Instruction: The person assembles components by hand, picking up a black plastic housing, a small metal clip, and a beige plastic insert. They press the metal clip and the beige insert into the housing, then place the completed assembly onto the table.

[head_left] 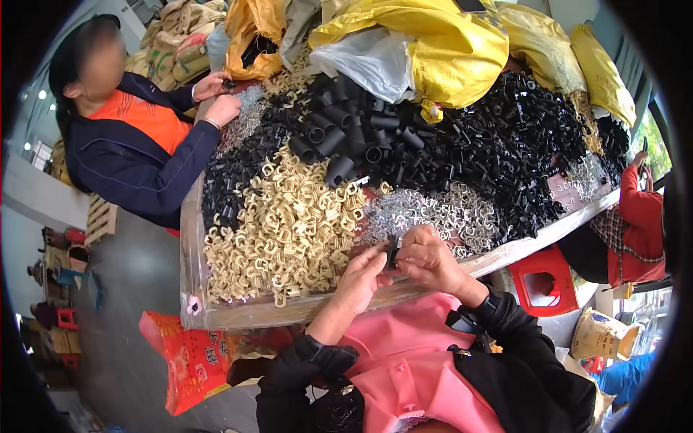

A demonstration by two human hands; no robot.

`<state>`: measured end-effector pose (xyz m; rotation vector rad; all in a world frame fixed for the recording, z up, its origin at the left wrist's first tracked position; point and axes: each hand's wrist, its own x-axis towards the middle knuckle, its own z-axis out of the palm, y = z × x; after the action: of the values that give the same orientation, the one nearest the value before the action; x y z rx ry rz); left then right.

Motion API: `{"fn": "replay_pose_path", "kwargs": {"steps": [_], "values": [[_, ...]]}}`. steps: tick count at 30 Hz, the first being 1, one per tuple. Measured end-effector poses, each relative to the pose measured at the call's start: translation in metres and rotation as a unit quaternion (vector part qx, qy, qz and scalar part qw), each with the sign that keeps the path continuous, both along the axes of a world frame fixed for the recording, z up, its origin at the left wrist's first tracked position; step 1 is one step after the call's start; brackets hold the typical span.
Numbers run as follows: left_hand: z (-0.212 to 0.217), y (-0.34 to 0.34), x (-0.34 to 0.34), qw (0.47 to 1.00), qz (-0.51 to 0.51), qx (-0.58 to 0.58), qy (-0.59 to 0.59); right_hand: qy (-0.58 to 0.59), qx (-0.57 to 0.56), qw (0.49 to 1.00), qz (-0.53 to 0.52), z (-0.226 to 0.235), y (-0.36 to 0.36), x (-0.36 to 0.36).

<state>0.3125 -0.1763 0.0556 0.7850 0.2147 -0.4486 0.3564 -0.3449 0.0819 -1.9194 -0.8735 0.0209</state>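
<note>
Near the front edge of the table, my left hand (363,278) pinches a small black plastic part (392,251) held upright. Beside it, my right hand (431,261) has its thumb and fingers closed against the same part; whether a smaller piece sits between those fingertips is hidden. Just beyond my hands lies a pile of small silvery metal pieces (411,214), with larger curved metal clips (468,213) to its right. A heap of cream U-shaped plastic pieces (281,227) spreads to the left. Black tubes (328,137) and many small black parts (462,162) cover the middle and right.
A wooden rim (520,249) borders the table. Yellow sacks (455,54) and a white plastic bag (364,63) stand at the back. A co-worker (130,144) handles parts at the left; another person (635,224) is at the right. Below are a red stool (543,278) and a red bag (191,364).
</note>
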Motion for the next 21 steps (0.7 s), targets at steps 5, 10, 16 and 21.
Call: {"fn": "replay_pose_path", "kwargs": {"steps": [5, 10, 16, 21], "values": [[-0.007, 0.0, -0.006, 0.999, -0.004, 0.035, -0.005, -0.144, -0.076, 0.987, -0.015, 0.005, 0.005, -0.005], [-0.014, 0.0, -0.011, 0.998, -0.029, 0.055, -0.019, -0.149, -0.108, 0.983, 0.003, 0.01, 0.007, -0.005], [-0.01, -0.002, -0.015, 0.991, -0.066, 0.108, -0.04, -0.116, -0.151, 0.982, 0.013, 0.01, 0.01, -0.006], [-0.009, 0.0, -0.015, 0.988, -0.093, 0.122, -0.036, -0.113, -0.174, 0.978, 0.007, 0.003, 0.011, -0.007]]}}
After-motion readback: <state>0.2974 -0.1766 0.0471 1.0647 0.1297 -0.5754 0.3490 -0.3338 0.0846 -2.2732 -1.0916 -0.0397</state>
